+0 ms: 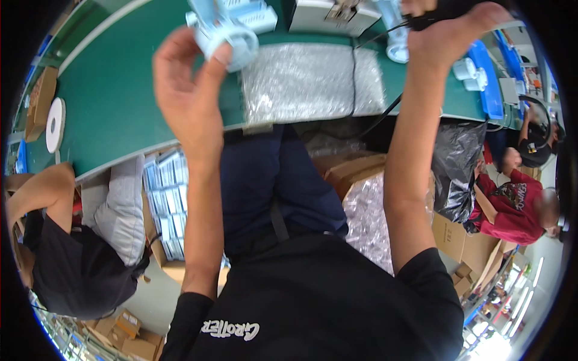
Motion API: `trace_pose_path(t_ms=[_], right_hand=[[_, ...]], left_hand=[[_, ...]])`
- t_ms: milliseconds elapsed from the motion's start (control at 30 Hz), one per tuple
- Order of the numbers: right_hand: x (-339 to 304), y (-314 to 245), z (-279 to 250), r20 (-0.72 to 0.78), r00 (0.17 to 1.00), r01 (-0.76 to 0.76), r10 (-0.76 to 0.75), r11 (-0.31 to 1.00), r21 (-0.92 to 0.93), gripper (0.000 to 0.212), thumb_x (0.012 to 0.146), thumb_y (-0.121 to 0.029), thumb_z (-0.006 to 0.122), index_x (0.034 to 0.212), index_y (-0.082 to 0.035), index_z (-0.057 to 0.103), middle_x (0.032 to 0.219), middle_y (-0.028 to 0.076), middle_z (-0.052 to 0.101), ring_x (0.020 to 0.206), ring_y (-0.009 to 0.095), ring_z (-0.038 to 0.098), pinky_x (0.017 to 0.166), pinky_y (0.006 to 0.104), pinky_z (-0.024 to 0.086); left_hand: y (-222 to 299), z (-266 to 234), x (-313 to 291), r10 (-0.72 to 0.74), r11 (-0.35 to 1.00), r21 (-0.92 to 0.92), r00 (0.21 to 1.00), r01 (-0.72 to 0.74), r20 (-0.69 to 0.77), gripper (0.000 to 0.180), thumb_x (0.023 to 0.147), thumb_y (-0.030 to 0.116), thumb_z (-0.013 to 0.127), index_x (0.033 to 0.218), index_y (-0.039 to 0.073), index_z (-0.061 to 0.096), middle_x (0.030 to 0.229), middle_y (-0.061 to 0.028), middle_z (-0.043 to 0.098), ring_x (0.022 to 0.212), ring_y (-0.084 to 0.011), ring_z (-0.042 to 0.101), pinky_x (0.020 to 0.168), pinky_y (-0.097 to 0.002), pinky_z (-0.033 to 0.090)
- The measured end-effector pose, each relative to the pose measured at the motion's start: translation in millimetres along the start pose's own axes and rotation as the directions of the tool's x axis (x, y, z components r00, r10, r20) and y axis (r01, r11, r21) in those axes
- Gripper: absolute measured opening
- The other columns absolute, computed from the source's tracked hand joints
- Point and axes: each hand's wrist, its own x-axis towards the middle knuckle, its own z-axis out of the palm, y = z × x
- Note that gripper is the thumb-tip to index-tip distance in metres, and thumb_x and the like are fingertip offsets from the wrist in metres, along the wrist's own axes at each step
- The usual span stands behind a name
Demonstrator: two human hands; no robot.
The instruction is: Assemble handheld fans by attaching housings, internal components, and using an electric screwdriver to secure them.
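My left hand (195, 90) is closed on a light blue plastic part (239, 49) with a round, ring-shaped end, thumb against the ring. Just behind it lies a light blue box (256, 19). My right hand (442, 39) is raised at the top right, around a black object (448, 11) whose kind I cannot make out; its fingers are partly cut off by the picture's edge. Beside that hand stands another light blue plastic part (396, 45) with a rounded end. Between my hands, clear bubble wrap (307, 81) lies on the green worktable (114, 90).
A black cable (354, 84) crosses the bubble wrap. White round parts (469, 73) sit near a blue tray (486, 78) on the right. Below the table are a carton of light blue boxes (167, 198) and a carton of clear plastic (373, 216). People sit on both sides.
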Motion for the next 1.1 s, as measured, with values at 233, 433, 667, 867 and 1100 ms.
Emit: trace_pose_path(t_ms=[233, 433, 667, 867, 1100], right_hand=[[-8, -39, -72, 0.418, 0.907, -0.257, 0.043, 0.844, 0.472, 0.1, 0.079, -0.095, 0.043, 0.114, -0.003, 0.063, 0.068, 0.004, 0.052, 0.052, 0.016, 0.049, 0.045, 0.0325, 0.046], [-47, -102, -46, 0.263, 0.885, -0.462, 0.383, 0.787, 0.408, 0.061, 0.079, -0.066, 0.073, 0.078, -0.008, 0.056, 0.06, -0.006, 0.051, 0.052, 0.005, 0.047, 0.055, 0.0238, 0.037], [-25, -98, -44, 0.201, 0.943, -0.33, 0.265, 0.813, 0.479, 0.076, 0.072, -0.08, 0.074, 0.086, -0.007, 0.064, 0.063, -0.008, 0.051, 0.054, 0.007, 0.047, 0.054, 0.024, 0.039], [-32, -75, -23, 0.373, 0.926, -0.235, 0.063, 0.869, 0.436, 0.095, 0.083, -0.091, 0.053, 0.114, -0.001, 0.06, 0.067, -0.002, 0.047, 0.053, 0.008, 0.044, 0.045, 0.0233, 0.039], [-45, -81, -21, 0.129, 0.991, -0.097, 0.043, 0.888, 0.45, 0.094, 0.091, -0.09, 0.03, 0.112, -0.002, 0.055, 0.059, 0.0, 0.047, 0.041, 0.011, 0.042, 0.035, 0.0252, 0.039]], left_hand=[[-5, -61, 18, 0.021, 0.945, 0.328, 0.994, 0.016, -0.11, 0.048, 0.09, 0.009, 0.081, 0.131, -0.006, 0.06, 0.123, -0.016, 0.065, 0.12, -0.0211, 0.061, 0.105, -0.0312, 0.047], [-10, -53, 13, 0.173, 0.854, 0.498, 0.985, -0.15, 0.0, 0.046, 0.09, 0.012, 0.081, 0.129, -0.005, 0.063, 0.129, -0.0171, 0.063, 0.12, -0.0223, 0.061, 0.101, -0.0351, 0.052], [11, -56, -44, 0.459, 0.794, 0.457, 0.888, -0.402, -0.017, 0.027, 0.091, -0.002, 0.068, 0.117, -0.005, 0.058, 0.105, -0.0137, 0.064, 0.076, -0.0159, 0.059, 0.074, -0.0318, 0.052], [-20, -53, -127, -0.389, 0.622, 0.572, 0.423, -0.535, 0.818, 0.037, 0.074, 0.018, 0.085, 0.102, 0.002, 0.067, 0.116, -0.0122, 0.062, 0.121, -0.0295, 0.057, 0.115, -0.0475, 0.037], [-55, -37, -161, -0.44, 0.352, 0.511, 0.343, -0.784, 0.83, 0.041, 0.074, 0.005, 0.069, 0.113, -0.009, 0.067, 0.132, -0.0197, 0.058, 0.138, -0.0352, 0.048, 0.126, -0.0543, 0.022]])
